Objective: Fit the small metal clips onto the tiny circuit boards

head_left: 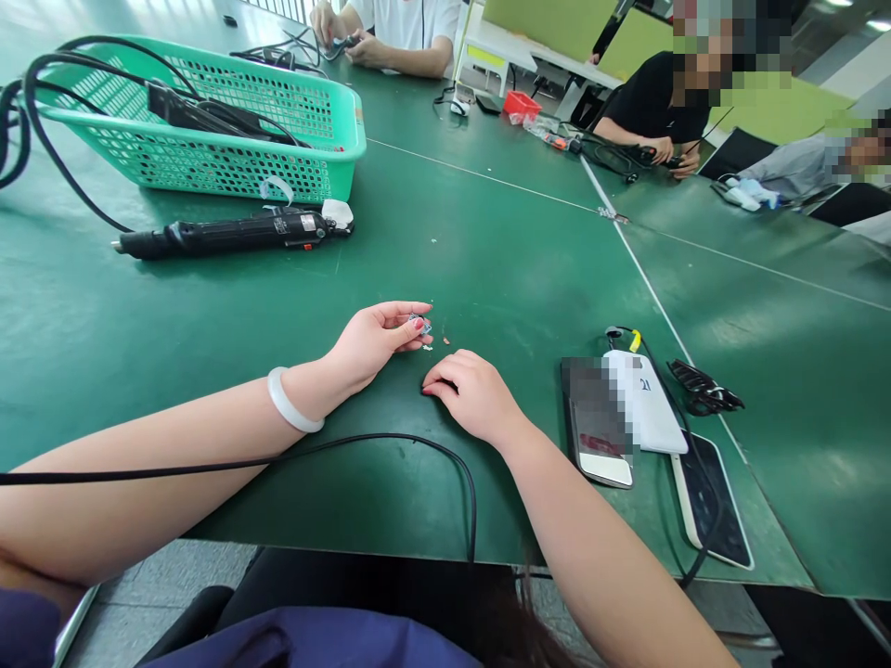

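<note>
My left hand point(380, 341), with a white band on the wrist, holds a small greyish crumpled-looking piece point(421, 325) between thumb and fingers, a little above the green table point(487, 278). Just right of it and nearer to me, my right hand point(470, 390) has thumb and forefinger tips pressed together near the tabletop; whatever they may pinch is too small to make out. Tiny pale and orange-pink crumbs point(446, 340) lie on the table between the two hands.
At the upper left are a green basket point(341, 121) with cables and black devices, and a black electric screwdriver point(229, 234). Phones point(710, 496) and a white device point(644, 399) lie right. A black cable point(390, 436) crosses my left forearm. People sit across the table.
</note>
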{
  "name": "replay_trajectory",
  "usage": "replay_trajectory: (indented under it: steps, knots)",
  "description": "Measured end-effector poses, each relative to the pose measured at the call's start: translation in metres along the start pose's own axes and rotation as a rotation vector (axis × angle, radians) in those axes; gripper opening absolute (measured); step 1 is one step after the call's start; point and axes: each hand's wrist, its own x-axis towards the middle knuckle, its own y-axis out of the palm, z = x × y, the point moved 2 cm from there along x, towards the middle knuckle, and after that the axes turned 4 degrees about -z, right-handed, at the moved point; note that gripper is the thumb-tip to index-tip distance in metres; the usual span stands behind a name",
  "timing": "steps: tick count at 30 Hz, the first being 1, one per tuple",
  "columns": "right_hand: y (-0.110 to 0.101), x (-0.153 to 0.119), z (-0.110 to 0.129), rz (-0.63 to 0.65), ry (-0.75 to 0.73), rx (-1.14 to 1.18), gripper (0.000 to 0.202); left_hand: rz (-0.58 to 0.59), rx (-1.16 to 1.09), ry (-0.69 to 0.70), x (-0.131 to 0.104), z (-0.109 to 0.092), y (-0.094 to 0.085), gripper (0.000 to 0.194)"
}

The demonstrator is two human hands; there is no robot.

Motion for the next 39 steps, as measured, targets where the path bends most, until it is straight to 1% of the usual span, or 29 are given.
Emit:
replay_trajectory:
  steps: [2,3,4,8,10,14,19,25,29,32,35,39]
  knots:
    - [-0.002,0.001,0.001,-0.041,0.010,0.010,0.014,0.021,0.010,0.013,0.000,0.000,0.000,0.029]
    - [-0.003,0.001,0.002,-0.083,0.021,0.024,0.013,0.034,0.008,0.023,0.000,0.001,0.000,0.029]
    - [-0.006,0.001,0.003,-0.144,0.039,0.046,0.011,0.047,0.004,0.031,0.000,0.001,0.000,0.029]
    - [-0.014,-0.003,0.008,-0.461,0.132,0.173,0.006,0.115,-0.011,0.051,-0.001,0.004,0.002,0.030]
    - [-0.015,-0.004,0.011,-0.563,0.138,0.203,0.007,0.167,-0.025,0.041,-0.003,0.005,0.004,0.030]
    - [-0.015,-0.006,0.016,-0.658,0.065,0.128,0.006,0.246,-0.057,0.019,-0.008,0.005,0.010,0.027]
    - [-0.018,-0.005,0.020,-0.746,-0.107,-0.024,0.010,0.251,-0.105,0.028,-0.012,0.004,0.013,0.025]
    - [-0.017,-0.005,0.021,-0.780,-0.259,-0.131,0.021,0.248,-0.154,0.047,-0.013,0.004,0.014,0.022]
    - [-0.017,-0.005,0.021,-0.798,-0.294,-0.181,0.024,0.290,-0.165,0.024,-0.013,0.002,0.014,0.025]
    - [-0.019,-0.006,0.019,-0.772,-0.239,-0.148,0.021,0.353,-0.158,0.000,-0.014,-0.001,0.013,0.027]
    - [-0.019,-0.006,0.015,-0.727,-0.118,-0.088,0.018,0.401,-0.122,-0.029,-0.012,-0.002,0.011,0.031]
    - [-0.019,-0.004,0.013,-0.653,0.006,-0.049,0.021,0.367,-0.030,-0.022,-0.009,-0.001,0.008,0.029]
